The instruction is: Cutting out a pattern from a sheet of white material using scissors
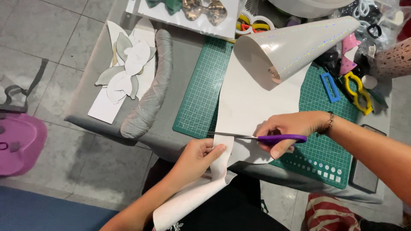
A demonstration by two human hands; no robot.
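My right hand [287, 128] grips purple-handled scissors [274, 138], whose blades point left across a sheet of pale grey material [248, 98]. My left hand [198, 158] pinches the near edge of that sheet just below the blade tips; a cut strip hangs down toward my lap. The far end of the sheet is curled into a shiny, iridescent roll [295, 42]. The sheet lies on a green cutting mat [201, 94] on a grey table [180, 55].
Pale leaf-shaped cutouts [126, 70] on white card and a grey padded roll [152, 90] lie at the left. Coloured plastic templates [357, 90] and clutter crowd the back right. A dark phone [364, 171] rests at the right edge. A purple stool [19, 143] stands on the tiled floor.
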